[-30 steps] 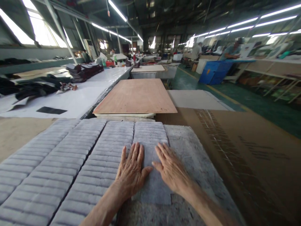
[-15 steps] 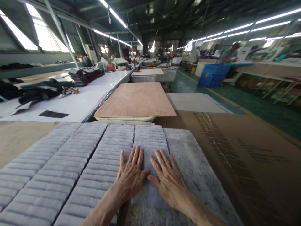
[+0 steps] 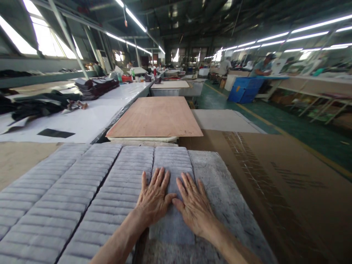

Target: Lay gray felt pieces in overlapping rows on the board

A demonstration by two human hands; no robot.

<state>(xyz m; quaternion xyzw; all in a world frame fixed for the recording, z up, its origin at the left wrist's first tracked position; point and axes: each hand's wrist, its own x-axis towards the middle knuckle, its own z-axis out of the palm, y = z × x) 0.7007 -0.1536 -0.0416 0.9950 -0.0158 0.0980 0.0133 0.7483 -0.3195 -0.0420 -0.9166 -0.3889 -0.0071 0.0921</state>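
My left hand [image 3: 155,196] lies flat with fingers spread, on the left side of a grey fabric piece [image 3: 172,229]. My right hand [image 3: 194,205] presses flat on its right side, fingers stretched out, and the two thumbs meet or nearly meet. This piece is the front one in a row of overlapping grey pieces [image 3: 173,156] running away from me. To the left, further rows of the same soft pieces [image 3: 101,190] lie layered edge over edge, with dark narrow gaps between some rows. Beneath them is a worn, stained grey board [image 3: 220,183].
Brown cardboard [image 3: 264,172] with tape lies at right. Beyond the rows is a plywood board [image 3: 156,115]. A white table [image 3: 85,128] at left bears dark fabric stacks [image 3: 96,86]. Blue bins [image 3: 244,89] and a seated person [image 3: 262,68] are at the far right.
Both hands stay flat on the front piece; the left has slid slightly forward and the thumbs have come closer together. The whole view has shifted a little to the right.
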